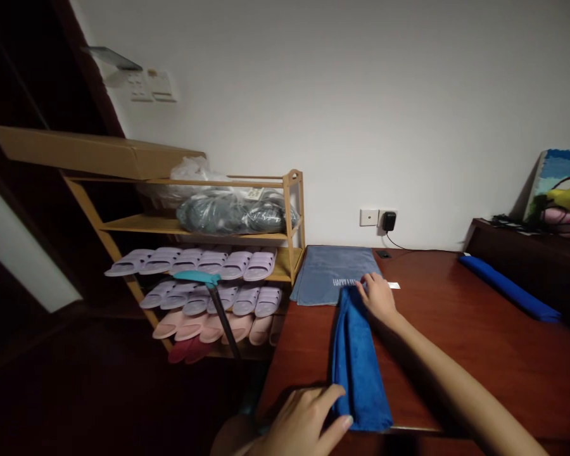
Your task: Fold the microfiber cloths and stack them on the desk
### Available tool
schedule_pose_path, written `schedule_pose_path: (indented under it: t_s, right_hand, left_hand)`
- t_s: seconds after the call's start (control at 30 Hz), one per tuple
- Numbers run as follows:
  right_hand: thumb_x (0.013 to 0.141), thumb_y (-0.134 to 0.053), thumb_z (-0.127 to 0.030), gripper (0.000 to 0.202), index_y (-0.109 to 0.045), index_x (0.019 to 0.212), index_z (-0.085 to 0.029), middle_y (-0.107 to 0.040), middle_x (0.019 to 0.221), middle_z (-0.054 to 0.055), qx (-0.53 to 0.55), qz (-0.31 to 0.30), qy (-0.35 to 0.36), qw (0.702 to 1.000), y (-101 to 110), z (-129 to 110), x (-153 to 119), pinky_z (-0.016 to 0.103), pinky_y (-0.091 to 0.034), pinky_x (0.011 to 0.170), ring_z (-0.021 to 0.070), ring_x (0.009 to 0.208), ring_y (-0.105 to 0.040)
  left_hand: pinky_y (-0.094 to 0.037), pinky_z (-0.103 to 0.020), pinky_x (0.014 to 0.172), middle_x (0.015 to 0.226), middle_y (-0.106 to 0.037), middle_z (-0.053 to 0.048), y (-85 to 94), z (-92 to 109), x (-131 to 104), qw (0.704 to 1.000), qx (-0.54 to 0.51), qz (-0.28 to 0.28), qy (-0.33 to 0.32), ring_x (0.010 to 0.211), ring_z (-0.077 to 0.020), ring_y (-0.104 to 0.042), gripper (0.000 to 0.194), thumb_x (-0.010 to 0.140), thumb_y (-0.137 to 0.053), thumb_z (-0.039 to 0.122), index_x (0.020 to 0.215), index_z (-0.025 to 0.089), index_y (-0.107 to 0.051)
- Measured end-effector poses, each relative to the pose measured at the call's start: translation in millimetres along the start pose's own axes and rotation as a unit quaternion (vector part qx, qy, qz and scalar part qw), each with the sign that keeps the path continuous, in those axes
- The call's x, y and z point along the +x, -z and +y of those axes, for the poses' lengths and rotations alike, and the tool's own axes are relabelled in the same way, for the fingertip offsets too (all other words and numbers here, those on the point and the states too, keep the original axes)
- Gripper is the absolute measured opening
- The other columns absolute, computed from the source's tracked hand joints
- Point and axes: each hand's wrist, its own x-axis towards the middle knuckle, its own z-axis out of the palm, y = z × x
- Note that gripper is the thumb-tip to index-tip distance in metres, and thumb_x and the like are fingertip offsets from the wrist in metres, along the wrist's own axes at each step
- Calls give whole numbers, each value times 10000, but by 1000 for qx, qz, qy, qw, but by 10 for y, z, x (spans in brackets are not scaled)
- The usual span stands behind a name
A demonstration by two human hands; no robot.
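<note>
A blue towel (pixel 361 367), folded into a long narrow strip, lies on the brown table from near its front edge toward the back. My left hand (pixel 306 418) is at the strip's near left corner, thumb and forefinger apart and touching the cloth's edge. At the far end, my right hand (pixel 377 296) has its fingers closed on the towel's corner. Just beyond that end lies a flat grey-blue cloth bag (pixel 330 266) with white lettering, partly covered by the towel's tip and my fingers.
Another folded blue towel (pixel 508 288) lies at the table's (pixel 437 323) right side, beside a dark raised ledge (pixel 527 244). A wooden rack (pixel 294 215) with rows of slippers (pixel 235 266) stands left. A teal-topped handle (pixel 197 277) rises before it. A black plug (pixel 388 220) sits in the wall.
</note>
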Motion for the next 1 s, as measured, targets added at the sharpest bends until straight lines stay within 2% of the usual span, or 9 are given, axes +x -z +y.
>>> schedule_pose_path:
  t_s: [0.07, 0.17, 0.3, 0.4, 0.53, 0.7, 0.83, 0.93, 1.0]
  right_hand:
    - [950, -351, -389, 333, -609, 939, -179, -651, 908, 78, 20, -55, 11, 998, 87, 20, -90, 274, -387, 734, 190, 853, -588]
    - [924, -400, -342, 267, -625, 919, -198, -682, 896, 37, 41, -140, 44, 988, 121, -45, -157, 240, -386, 696, 158, 827, -614]
    - [904, -419, -312, 270, -658, 924, -186, -694, 948, 70, 10, -162, 67, 984, 7, -359, -172, 254, -389, 724, 175, 889, -622]
    - [883, -446, -339, 316, -678, 884, -125, -681, 966, 167, -31, -166, 81, 982, -99, -628, -209, 335, -377, 799, 257, 955, -602]
    - [871, -459, -337, 327, -672, 913, -92, -669, 988, 202, -54, -178, 108, 977, -199, -792, -259, 411, -324, 877, 306, 1005, -573]
    - [896, -419, -279, 273, -646, 928, -131, -678, 974, 151, -44, -210, 105, 971, -241, -708, -249, 391, -329, 825, 280, 974, -580]
    - [918, -392, -281, 276, -620, 986, -142, -657, 1026, 147, -53, -204, 95, 973, -156, -633, -283, 393, -324, 820, 294, 1019, -547]
    - [923, -355, -254, 302, -613, 1014, -127, -640, 1054, 178, -89, -170, 87, 978, -53, -582, -331, 413, -310, 846, 307, 1031, -531]
    - [915, -364, -242, 299, -625, 992, -118, -649, 1026, 184, -109, -167, 86, 976, -5, -530, -358, 406, -315, 850, 302, 1009, -549]
  left_hand:
    - [-446, -255, 724, 918, -685, 29, 148, -42, 65, 998, -33, -2, -47, 827, -177, -631, 172, 909, -492, 385, 1013, 340, -620]
    - [-443, -233, 746, 866, -655, 6, 325, -125, 449, 992, -47, 44, -112, 799, -142, -605, 237, 951, -390, 252, 923, 245, -625]
    - [-414, -367, 871, 974, -607, -96, 335, -284, 1088, 977, 154, 141, -33, 971, -243, -552, 222, 867, -409, 99, 951, 167, -603]
    - [-398, -431, 863, 1034, -577, -147, 219, -419, 1312, 957, 239, 165, 16, 1004, -292, -518, 235, 824, -433, 72, 995, 128, -584]
    - [-373, -427, 881, 1067, -561, -144, 87, -555, 1317, 954, 247, 171, 12, 1043, -291, -480, 247, 813, -450, 80, 1021, 131, -573]
    - [-370, -417, 868, 1051, -550, -122, 45, -569, 1288, 962, 213, 168, -2, 1012, -270, -480, 256, 833, -406, 65, 1015, 152, -564]
    - [-381, -406, 881, 1040, -569, -103, 22, -530, 1285, 970, 178, 164, -22, 1011, -248, -505, 245, 895, -359, 107, 1003, 170, -570]
    - [-344, -427, 971, 1215, -557, -123, -42, -514, 1271, 972, 160, 162, -57, 1170, -245, -469, 313, 923, -323, 128, 1146, 156, -539]
    - [-290, -467, 1036, 1388, -457, -148, -104, -516, 1264, 974, 157, 144, -78, 1317, -254, -353, 384, 941, -321, 182, 1296, 130, -455]
